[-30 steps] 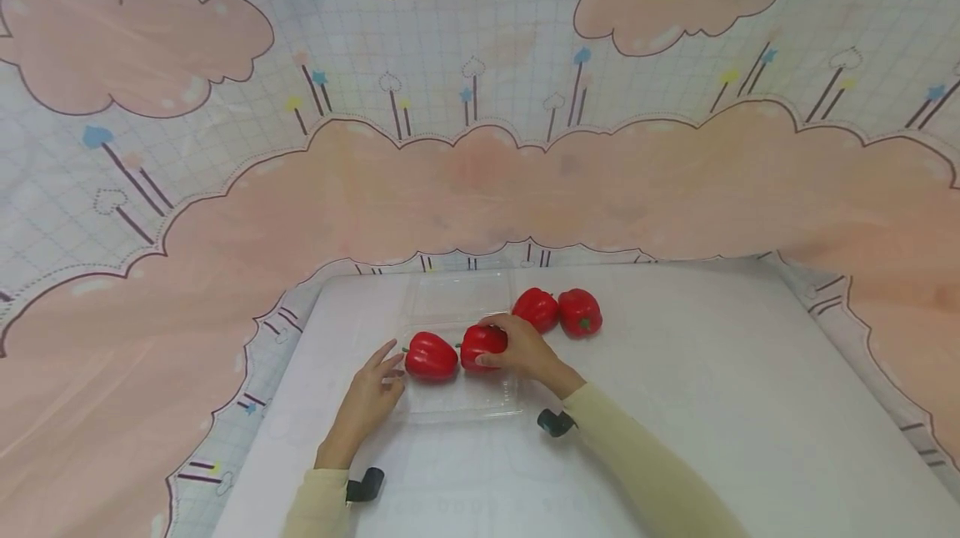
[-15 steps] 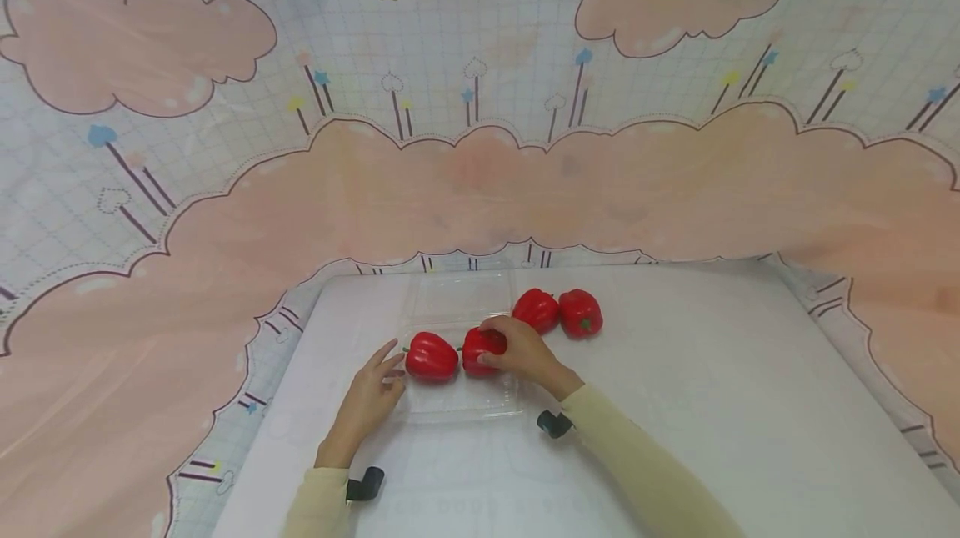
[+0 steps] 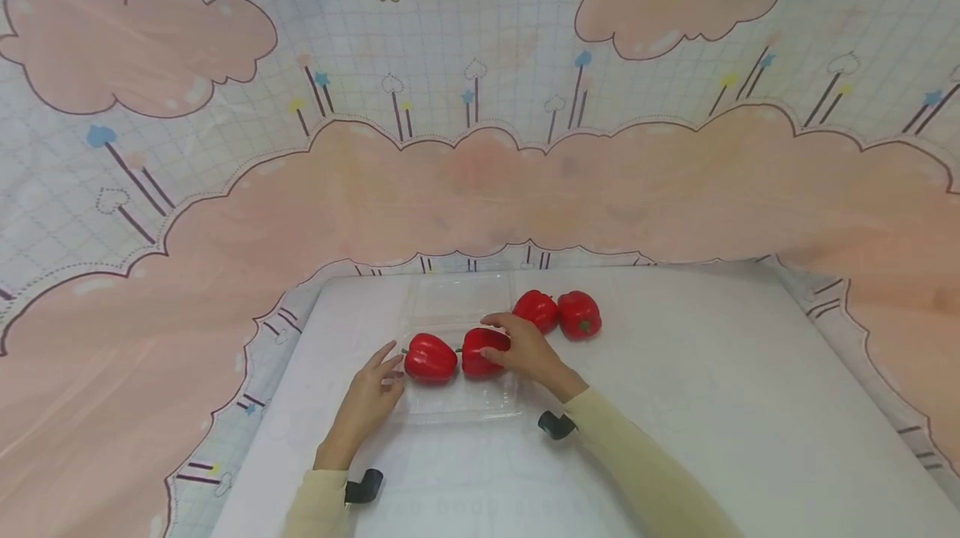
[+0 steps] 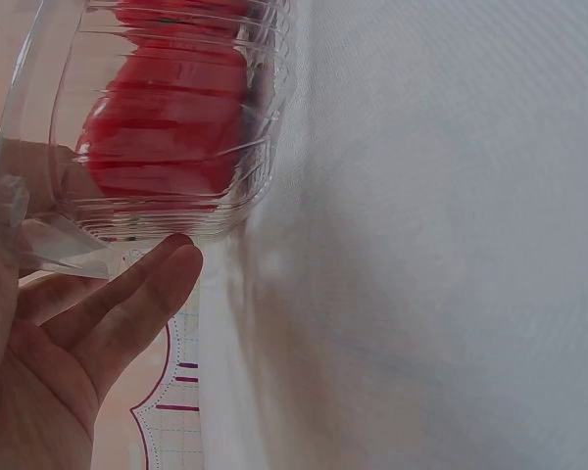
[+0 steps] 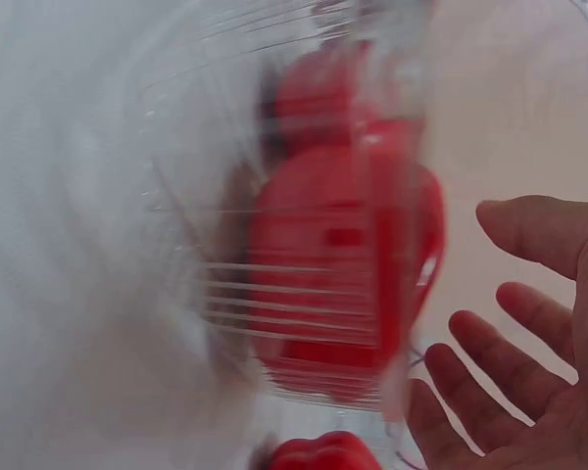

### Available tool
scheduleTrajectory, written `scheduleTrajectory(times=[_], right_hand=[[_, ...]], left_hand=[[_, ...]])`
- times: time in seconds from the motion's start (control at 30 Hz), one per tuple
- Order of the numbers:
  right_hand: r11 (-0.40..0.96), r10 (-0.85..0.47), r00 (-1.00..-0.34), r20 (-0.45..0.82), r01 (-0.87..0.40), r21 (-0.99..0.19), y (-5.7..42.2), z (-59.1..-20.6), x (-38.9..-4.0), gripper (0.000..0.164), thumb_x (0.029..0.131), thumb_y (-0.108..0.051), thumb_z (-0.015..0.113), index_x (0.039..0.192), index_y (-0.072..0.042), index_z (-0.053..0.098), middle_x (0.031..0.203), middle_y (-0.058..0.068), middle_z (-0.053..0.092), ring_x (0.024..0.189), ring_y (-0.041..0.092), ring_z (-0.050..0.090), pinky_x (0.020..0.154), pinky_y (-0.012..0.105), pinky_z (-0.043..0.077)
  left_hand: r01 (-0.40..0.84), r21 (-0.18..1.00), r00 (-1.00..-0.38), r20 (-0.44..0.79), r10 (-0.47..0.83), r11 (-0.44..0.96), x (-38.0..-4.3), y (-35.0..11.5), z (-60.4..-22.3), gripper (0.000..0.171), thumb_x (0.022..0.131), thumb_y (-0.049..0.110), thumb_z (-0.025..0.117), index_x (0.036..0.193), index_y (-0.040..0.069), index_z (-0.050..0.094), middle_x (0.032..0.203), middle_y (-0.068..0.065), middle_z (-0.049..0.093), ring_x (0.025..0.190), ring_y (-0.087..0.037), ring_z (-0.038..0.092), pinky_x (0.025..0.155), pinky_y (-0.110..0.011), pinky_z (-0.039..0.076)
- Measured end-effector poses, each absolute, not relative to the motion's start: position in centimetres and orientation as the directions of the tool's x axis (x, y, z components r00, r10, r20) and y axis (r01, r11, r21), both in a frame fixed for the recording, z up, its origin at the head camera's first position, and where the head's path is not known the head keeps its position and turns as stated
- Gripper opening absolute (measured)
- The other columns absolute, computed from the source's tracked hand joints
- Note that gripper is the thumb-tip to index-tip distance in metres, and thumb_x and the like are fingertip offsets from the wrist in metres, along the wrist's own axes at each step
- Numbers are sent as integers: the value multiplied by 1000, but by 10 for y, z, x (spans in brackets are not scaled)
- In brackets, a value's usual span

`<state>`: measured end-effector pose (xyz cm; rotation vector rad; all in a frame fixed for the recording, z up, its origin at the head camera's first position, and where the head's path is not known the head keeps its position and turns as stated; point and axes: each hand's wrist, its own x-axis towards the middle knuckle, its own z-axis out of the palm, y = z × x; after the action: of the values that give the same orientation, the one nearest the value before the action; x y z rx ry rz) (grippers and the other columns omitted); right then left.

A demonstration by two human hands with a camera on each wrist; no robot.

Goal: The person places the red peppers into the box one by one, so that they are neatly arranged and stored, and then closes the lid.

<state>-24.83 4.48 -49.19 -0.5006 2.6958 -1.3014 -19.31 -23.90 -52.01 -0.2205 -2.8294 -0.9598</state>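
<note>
Your right hand (image 3: 531, 353) is spread over the right pepper (image 3: 480, 354), not gripping: the right wrist view shows a gap between the fingertips and the fruit, thumb and fingers apart. The box is motion-blurred there. Your left hand (image 3: 371, 396) is open too, fingers extended at the left end of the clear box (image 3: 465, 416); the left wrist view has fingertips right at its wall, can't tell how firm any contact is.

Box sits on the worktop (image 3: 712, 396), lid (image 3: 457, 298) folded open to the far side. Two red peppers inside, lying on their sides, stems left: the left pepper (image 3: 431, 359) and the right one just beside it. Two more on the worktop, beyond your right hand: the near spare (image 3: 534, 313) and the far spare (image 3: 580, 315), side by side.
</note>
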Motion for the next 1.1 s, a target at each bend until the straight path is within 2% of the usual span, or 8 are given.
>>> scheduleTrajectory(times=[0.3, 0.57, 0.67, 0.8, 0.9, 1.1], right_hand=[[530, -326, -938, 117, -284, -799, 53, -467, -240, 53, 85, -23, 75, 134, -22, 56, 134, 5, 60, 123, 30, 57, 94, 44, 58], [518, -275, -945, 179, -302, -800, 61, -441, -228, 55, 82, -25, 78, 133, -23, 57, 131, 0, 61, 121, 22, 57, 93, 44, 59], [506, -262, -943, 206, -316, -802, 63, -433, -224, 56, 81, -25, 79, 132, -22, 57, 129, 1, 62, 119, 26, 59, 91, 44, 59], [509, -251, -933, 258, -354, -785, 68, -427, -220, 55, 81, -24, 79, 132, -21, 57, 128, 0, 63, 115, 26, 61, 89, 40, 60], [513, -253, -923, 289, -381, -769, 73, -424, -216, 56, 81, -24, 78, 132, -21, 57, 128, 0, 63, 113, 22, 62, 89, 39, 61], [494, -279, -905, 322, -422, -760, 81, -420, -211, 52, 83, -19, 77, 131, -17, 57, 128, 5, 64, 114, 26, 63, 90, 43, 60]], left_hand=[[195, 587, -976, 197, 95, 785, -195, -240, -520, 48, 86, 3, 58, 134, 0, 58, 149, -15, 48, 103, -30, 72, 89, -43, 59], [169, 600, -982, 169, 82, 782, -194, -240, -519, 49, 86, 3, 59, 135, 1, 57, 150, -14, 47, 103, -30, 72, 89, -42, 59], [163, 600, -983, 164, 79, 784, -193, -240, -519, 49, 87, 4, 58, 135, 2, 57, 150, -14, 47, 103, -30, 72, 89, -41, 59], [174, 592, -980, 179, 82, 787, -194, -240, -519, 48, 87, 5, 58, 135, 2, 58, 149, -14, 48, 104, -30, 71, 89, -42, 59], [185, 586, -977, 194, 85, 789, -194, -240, -521, 47, 86, 4, 59, 134, 1, 59, 148, -14, 49, 104, -30, 71, 89, -43, 59], [172, 596, -981, 177, 81, 784, -194, -240, -523, 48, 86, 3, 59, 134, 2, 58, 149, -13, 48, 104, -30, 71, 88, -41, 59]])
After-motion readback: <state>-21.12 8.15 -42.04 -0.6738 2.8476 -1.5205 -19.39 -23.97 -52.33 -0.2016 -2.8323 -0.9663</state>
